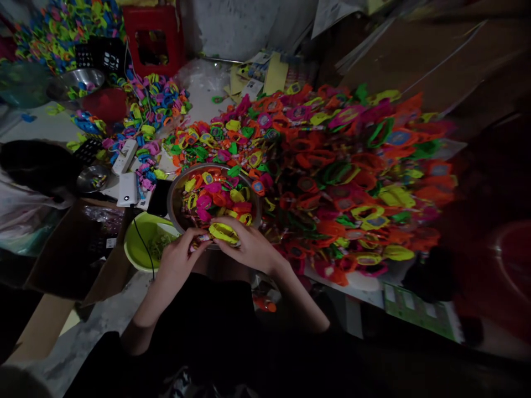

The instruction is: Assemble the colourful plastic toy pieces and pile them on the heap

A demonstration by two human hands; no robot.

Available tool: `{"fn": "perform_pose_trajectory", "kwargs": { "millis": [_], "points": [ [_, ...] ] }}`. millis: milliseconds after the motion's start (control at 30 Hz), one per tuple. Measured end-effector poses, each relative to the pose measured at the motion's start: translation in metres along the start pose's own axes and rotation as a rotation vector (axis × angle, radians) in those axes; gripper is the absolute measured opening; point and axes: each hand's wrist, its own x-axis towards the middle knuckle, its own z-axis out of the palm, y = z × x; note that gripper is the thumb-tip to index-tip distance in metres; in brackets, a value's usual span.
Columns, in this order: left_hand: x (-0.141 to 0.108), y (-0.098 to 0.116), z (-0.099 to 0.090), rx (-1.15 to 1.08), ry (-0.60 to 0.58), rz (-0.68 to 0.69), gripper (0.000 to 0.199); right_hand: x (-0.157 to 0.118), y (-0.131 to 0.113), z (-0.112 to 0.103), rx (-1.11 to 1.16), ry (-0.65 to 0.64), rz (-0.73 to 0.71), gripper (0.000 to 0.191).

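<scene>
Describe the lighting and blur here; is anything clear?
Head view: dim overall, lower right corner nearly black; the large heap of orange, pink and yellow plastic wristbands smears toward its right end; the held yellow plastic wristband looks somewhat clearer.

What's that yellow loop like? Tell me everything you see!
The yellow loop is bright and looks like plastic, curved into an oval ring. The right hand grips it at the near side of the metal bowl. The left hand is close to its left end; whether they touch is too blurred to tell.
</scene>
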Motion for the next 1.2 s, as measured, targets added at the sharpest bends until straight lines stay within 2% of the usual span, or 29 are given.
{"fn": "perform_pose_trajectory", "kwargs": {
  "millis": [333,433,567,767,900,967,1033,1133,1200],
  "points": [
    [-0.004,0.001,0.005,0.173,0.060,0.147,0.012,-0.001,-0.005,-0.001,-0.219,-0.047,-0.074,0.029],
    [-0.005,0.000,0.006,0.182,0.059,0.140,0.012,-0.002,-0.003,0.002,-0.324,0.003,-0.115,0.025],
    [-0.005,-0.001,0.005,0.157,0.040,0.124,0.012,-0.003,-0.004,0.003,-0.455,0.045,-0.241,0.022],
    [-0.005,0.001,0.004,-0.041,-0.027,0.038,0.011,-0.002,-0.006,-0.002,-0.565,0.020,-0.332,0.021],
    [-0.005,0.000,0.004,-0.066,-0.026,0.005,0.011,-0.002,-0.006,0.001,-0.555,-0.014,-0.336,0.017],
    [-0.004,-0.005,0.005,-0.057,-0.064,-0.017,0.012,-0.001,-0.006,0.006,-0.521,-0.075,-0.274,0.018],
    [-0.003,-0.013,0.007,-0.036,-0.150,-0.047,0.014,0.002,-0.002,0.011,-0.445,-0.191,-0.161,0.018],
    [-0.005,-0.028,0.011,0.024,-0.306,-0.113,0.019,0.007,0.012,0.007,-0.195,-0.502,0.027,0.014],
    [-0.011,-0.039,0.012,0.039,-0.360,-0.186,0.024,0.008,0.027,-0.009,-0.023,-0.707,0.140,0.012]
  ]
}}
